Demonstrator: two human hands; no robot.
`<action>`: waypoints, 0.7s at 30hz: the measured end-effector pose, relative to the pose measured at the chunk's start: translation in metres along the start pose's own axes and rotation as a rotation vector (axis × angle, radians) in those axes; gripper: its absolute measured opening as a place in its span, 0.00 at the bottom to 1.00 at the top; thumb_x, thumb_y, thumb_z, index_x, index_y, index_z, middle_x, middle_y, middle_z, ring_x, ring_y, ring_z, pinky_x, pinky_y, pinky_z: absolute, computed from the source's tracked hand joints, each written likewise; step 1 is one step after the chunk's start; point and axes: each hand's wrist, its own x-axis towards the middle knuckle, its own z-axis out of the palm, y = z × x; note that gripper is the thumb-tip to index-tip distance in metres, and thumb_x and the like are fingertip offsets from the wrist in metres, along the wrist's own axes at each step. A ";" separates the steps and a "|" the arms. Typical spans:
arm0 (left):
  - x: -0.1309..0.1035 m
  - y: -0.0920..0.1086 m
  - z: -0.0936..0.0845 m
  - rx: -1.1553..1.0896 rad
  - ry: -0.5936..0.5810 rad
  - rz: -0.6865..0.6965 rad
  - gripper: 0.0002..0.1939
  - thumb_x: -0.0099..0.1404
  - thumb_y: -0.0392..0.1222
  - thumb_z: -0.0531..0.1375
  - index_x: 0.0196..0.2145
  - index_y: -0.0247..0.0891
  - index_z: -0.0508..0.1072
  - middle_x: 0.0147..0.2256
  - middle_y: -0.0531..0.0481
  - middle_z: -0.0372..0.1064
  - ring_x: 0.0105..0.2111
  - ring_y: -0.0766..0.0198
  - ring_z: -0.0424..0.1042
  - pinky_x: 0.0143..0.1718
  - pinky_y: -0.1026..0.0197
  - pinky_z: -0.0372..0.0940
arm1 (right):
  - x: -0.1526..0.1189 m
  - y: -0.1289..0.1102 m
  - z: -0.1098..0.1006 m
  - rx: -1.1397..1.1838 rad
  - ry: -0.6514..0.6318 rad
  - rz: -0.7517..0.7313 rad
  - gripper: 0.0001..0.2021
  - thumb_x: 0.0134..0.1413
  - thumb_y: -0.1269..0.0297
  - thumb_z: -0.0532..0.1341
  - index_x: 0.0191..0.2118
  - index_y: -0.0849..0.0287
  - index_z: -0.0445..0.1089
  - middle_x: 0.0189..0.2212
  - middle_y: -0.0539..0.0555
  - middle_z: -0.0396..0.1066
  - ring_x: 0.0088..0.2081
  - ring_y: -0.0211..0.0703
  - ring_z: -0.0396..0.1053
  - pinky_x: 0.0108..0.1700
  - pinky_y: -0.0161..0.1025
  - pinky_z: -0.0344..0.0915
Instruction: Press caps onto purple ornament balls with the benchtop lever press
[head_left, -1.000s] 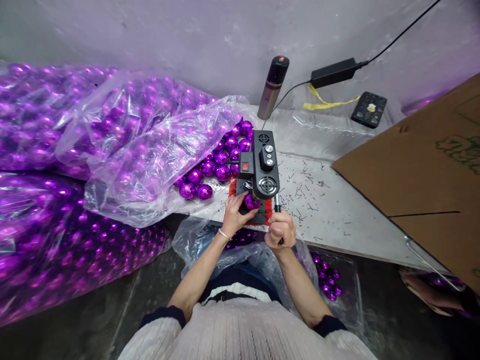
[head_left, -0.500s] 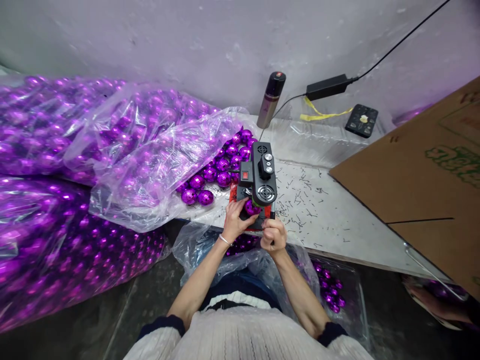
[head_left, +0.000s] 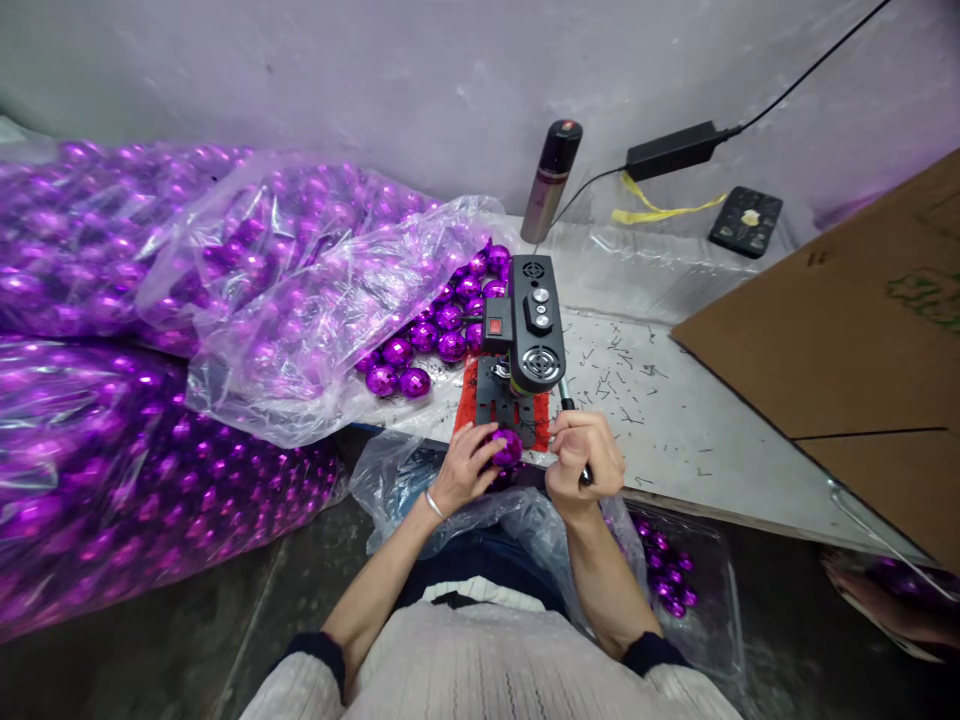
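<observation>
1. Left hand (head_left: 459, 472): fingers gripping a ball (head_left: 508, 447) at the tabletop's (head_left: 667, 440) front edge.
2. Right hand (head_left: 585, 462): fingers closed around the machine's (head_left: 535, 320) handle (head_left: 568, 404), near that edge.
3. Red sheet (head_left: 466, 400) under the machine.
4. Loose balls (head_left: 451, 346) left of it, beside a clear bag (head_left: 300, 330).
5. Can (head_left: 551, 182) near the back edge.

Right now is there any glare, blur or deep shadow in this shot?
In the head view, white glints streak the clear plastic bag; in the head view, the floor lies dark; also in the head view, the green print on the cardboard looks soft.
</observation>
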 end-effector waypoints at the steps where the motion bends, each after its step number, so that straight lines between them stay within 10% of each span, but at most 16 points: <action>1: -0.015 0.002 -0.001 0.063 -0.009 0.069 0.24 0.70 0.37 0.60 0.62 0.44 0.67 0.59 0.38 0.70 0.59 0.52 0.71 0.58 0.45 0.67 | -0.004 0.002 0.001 0.003 0.004 -0.008 0.14 0.66 0.70 0.53 0.27 0.55 0.63 0.25 0.50 0.69 0.28 0.39 0.68 0.30 0.39 0.62; 6: -0.070 0.001 0.005 0.222 -0.163 -0.016 0.22 0.73 0.38 0.57 0.63 0.43 0.68 0.57 0.37 0.72 0.57 0.53 0.73 0.52 0.52 0.71 | -0.013 0.010 0.002 0.008 0.011 -0.039 0.13 0.66 0.70 0.54 0.28 0.55 0.64 0.25 0.50 0.70 0.28 0.38 0.68 0.30 0.39 0.62; 13: -0.067 0.009 0.016 -0.165 -0.976 -0.606 0.36 0.67 0.59 0.63 0.66 0.38 0.67 0.59 0.38 0.74 0.58 0.47 0.75 0.58 0.50 0.68 | 0.001 0.009 -0.009 -0.026 -0.123 -0.111 0.11 0.67 0.70 0.55 0.31 0.55 0.65 0.28 0.50 0.73 0.30 0.36 0.70 0.31 0.36 0.65; 17: -0.065 0.031 0.024 -0.519 -1.247 -0.455 0.26 0.69 0.58 0.62 0.61 0.47 0.74 0.53 0.50 0.79 0.50 0.57 0.80 0.50 0.62 0.69 | 0.008 0.005 -0.011 -0.037 -0.138 -0.121 0.12 0.67 0.70 0.54 0.30 0.55 0.65 0.27 0.50 0.72 0.29 0.36 0.70 0.30 0.36 0.64; 21: -0.061 0.053 0.037 -0.423 -1.244 -0.223 0.20 0.69 0.64 0.59 0.40 0.51 0.85 0.36 0.52 0.83 0.39 0.59 0.80 0.48 0.61 0.68 | 0.007 0.006 -0.009 -0.031 -0.111 -0.126 0.12 0.67 0.71 0.54 0.30 0.55 0.65 0.27 0.50 0.72 0.29 0.36 0.70 0.30 0.36 0.64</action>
